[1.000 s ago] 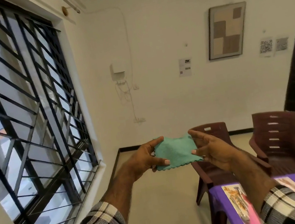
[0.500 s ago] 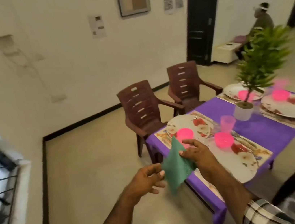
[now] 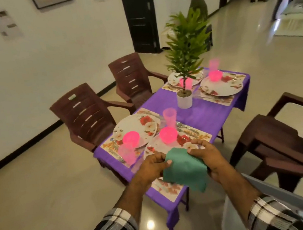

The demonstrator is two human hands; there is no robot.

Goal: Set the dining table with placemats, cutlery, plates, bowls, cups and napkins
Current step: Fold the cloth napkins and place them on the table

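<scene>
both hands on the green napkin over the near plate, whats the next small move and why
Probably lower the green napkin onto the near setting, beside the near plate. The left hand and right hand both grip it above the table edge. That plate already carries a pink bowl, and no napkin shows on the purple tablecloth, so napkins look like the remaining step.

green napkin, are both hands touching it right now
Touching. The head view shows the left hand gripping the green napkin at its left edge and the right hand gripping its right edge, fingers curled onto the cloth.
</scene>
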